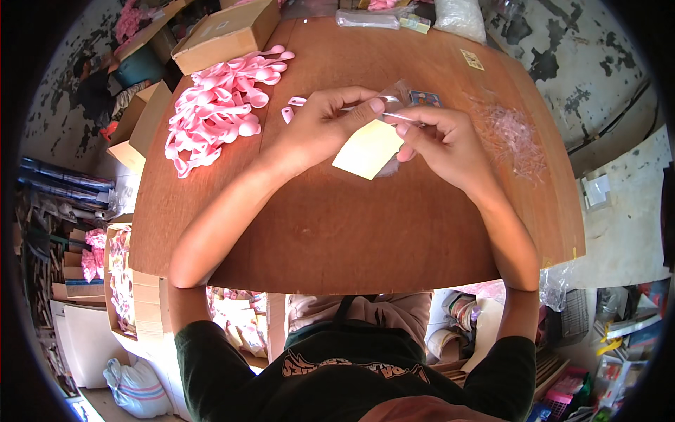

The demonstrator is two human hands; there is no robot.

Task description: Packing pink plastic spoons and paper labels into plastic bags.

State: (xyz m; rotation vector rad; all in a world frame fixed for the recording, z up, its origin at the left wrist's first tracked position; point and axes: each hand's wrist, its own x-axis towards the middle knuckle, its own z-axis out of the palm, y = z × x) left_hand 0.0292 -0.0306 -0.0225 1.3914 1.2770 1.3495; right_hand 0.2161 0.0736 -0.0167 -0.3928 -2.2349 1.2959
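Card (369,149), pale yellow, flat and straight-edged, paper-like, one corner turned toward the wearer; located below the fingertips, over the middle of the counter (351,239). Pale strip (403,118), narrow and thin, spanning the gap between the hands at the card's upper side; left grip (334,123), thumb and fingers together, clamped on one end; right grip (448,144), thumb and forefinger pinched on the other; whether the left also pins the card, we cannot tell, the fingers being in the way.

Step in hand, as we judge it: fine two-handed handling of strip and card; the next move calls for light fingertip pressure and a steady card, lest the paper crease.

We list also: clear film (399,91), glossy and crinkled, just beyond the fingers; pink spoons (214,112), smooth, plastic-looking, round-bowled, heaped at left; fine strands (519,137), translucent, tangled, scattered at right; carton (228,35), brown cardboard, square-cornered, at the far left; counter itself, reddish-brown, wood-grained, softly sheened.
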